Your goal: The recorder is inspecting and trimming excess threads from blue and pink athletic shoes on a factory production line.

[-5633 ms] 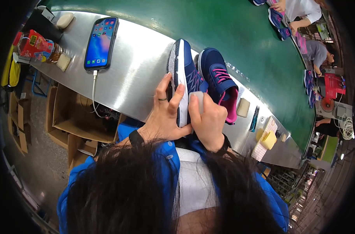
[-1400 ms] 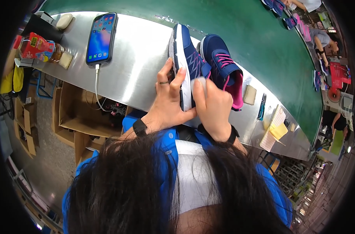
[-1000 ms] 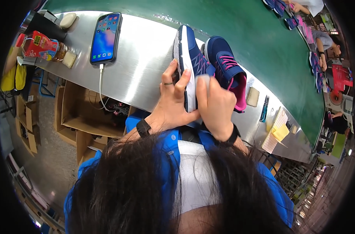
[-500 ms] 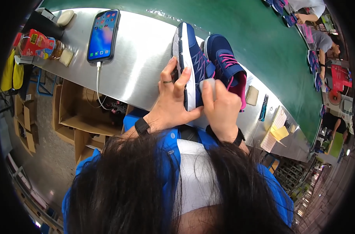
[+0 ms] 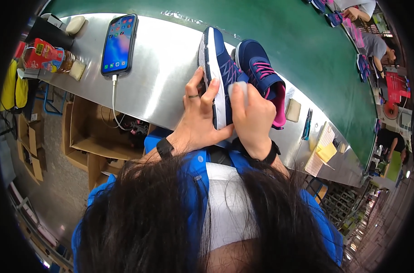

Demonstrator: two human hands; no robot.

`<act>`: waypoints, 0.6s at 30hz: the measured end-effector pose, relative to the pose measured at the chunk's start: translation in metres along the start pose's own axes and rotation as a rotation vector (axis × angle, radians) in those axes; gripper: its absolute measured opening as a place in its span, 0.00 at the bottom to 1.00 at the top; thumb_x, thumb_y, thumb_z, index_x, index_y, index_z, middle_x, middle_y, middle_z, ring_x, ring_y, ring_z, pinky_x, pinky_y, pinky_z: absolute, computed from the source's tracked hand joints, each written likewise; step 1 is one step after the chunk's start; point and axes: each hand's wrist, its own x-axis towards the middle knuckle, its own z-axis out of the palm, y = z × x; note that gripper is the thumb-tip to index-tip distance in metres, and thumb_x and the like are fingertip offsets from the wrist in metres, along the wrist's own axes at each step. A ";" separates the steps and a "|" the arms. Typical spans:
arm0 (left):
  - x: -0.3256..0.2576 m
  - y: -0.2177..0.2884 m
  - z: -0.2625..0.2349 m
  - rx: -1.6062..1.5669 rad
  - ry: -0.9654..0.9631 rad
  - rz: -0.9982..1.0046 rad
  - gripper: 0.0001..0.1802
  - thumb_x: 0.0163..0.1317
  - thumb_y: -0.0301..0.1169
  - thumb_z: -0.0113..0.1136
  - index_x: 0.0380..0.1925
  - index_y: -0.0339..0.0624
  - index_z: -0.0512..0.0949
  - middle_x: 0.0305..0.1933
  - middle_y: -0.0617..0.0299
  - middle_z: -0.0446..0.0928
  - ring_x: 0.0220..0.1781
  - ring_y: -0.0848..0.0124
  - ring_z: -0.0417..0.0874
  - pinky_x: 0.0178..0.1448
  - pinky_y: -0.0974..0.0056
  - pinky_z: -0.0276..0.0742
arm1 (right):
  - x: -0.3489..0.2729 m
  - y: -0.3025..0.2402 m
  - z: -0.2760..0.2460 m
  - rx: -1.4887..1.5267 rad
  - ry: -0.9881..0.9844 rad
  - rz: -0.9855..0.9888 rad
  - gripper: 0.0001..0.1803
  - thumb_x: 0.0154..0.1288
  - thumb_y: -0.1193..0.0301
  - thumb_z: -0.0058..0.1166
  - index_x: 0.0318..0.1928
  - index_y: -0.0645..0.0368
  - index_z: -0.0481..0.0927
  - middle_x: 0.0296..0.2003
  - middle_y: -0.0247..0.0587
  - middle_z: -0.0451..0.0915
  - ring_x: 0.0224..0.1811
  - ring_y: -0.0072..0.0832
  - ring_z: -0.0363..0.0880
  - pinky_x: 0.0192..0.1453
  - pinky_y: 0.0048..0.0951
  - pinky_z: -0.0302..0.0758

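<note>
A navy sneaker with a white sole (image 5: 227, 63) lies tilted on its side on the metal table, its sole turned to the left. My left hand (image 5: 198, 113) grips it, fingertips against the sole and thumb near the heel end. In my right hand (image 5: 254, 119) is a small whitish block (image 5: 238, 87), pinched and pressed to the sneaker's upper at its near end. My fingers hide much of the block. Just right of it stands a second navy sneaker (image 5: 258, 59) with pink laces and a pink lining; neither hand appears to grip it.
To the left are a charging phone (image 5: 119, 45), a red-labelled bottle (image 5: 50, 55) and pale blocks (image 5: 77, 69). A beige block (image 5: 293, 110), thread snips (image 5: 308, 123) and paper (image 5: 319, 154) lie right. Beyond runs a green surface (image 5: 307, 50); cardboard boxes (image 5: 102, 123) sit below. Co-workers are at far right.
My right hand and the whitish block have shifted slightly left and away from me along the sneaker's upper. My left hand keeps its grip. At far right, shoes near the co-workers have shifted.
</note>
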 end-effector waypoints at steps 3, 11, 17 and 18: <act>-0.002 -0.002 0.003 -0.005 -0.013 -0.016 0.60 0.40 0.43 0.75 0.70 0.55 0.46 0.67 0.34 0.43 0.71 0.33 0.47 0.65 0.34 0.54 | -0.013 -0.004 -0.010 -0.023 -0.028 -0.023 0.15 0.66 0.65 0.56 0.23 0.57 0.72 0.12 0.45 0.71 0.13 0.42 0.73 0.17 0.39 0.66; 0.000 -0.002 0.003 0.014 -0.012 0.013 0.61 0.42 0.46 0.75 0.71 0.56 0.44 0.67 0.33 0.43 0.71 0.33 0.46 0.63 0.32 0.54 | -0.005 -0.002 0.002 -0.058 -0.010 -0.049 0.14 0.64 0.68 0.57 0.23 0.57 0.72 0.12 0.43 0.72 0.12 0.41 0.72 0.16 0.38 0.66; 0.001 -0.001 0.002 0.005 0.004 0.009 0.61 0.41 0.44 0.75 0.71 0.56 0.44 0.67 0.34 0.43 0.72 0.34 0.46 0.63 0.33 0.54 | -0.015 -0.002 -0.005 -0.036 -0.002 -0.107 0.15 0.65 0.67 0.56 0.22 0.57 0.72 0.12 0.44 0.72 0.12 0.41 0.73 0.16 0.38 0.65; 0.003 0.000 0.002 0.007 0.019 0.026 0.61 0.40 0.43 0.75 0.71 0.56 0.45 0.67 0.34 0.43 0.72 0.34 0.46 0.63 0.33 0.53 | -0.010 -0.002 -0.003 -0.075 -0.024 -0.099 0.15 0.65 0.67 0.56 0.22 0.57 0.72 0.12 0.44 0.72 0.12 0.41 0.73 0.16 0.38 0.65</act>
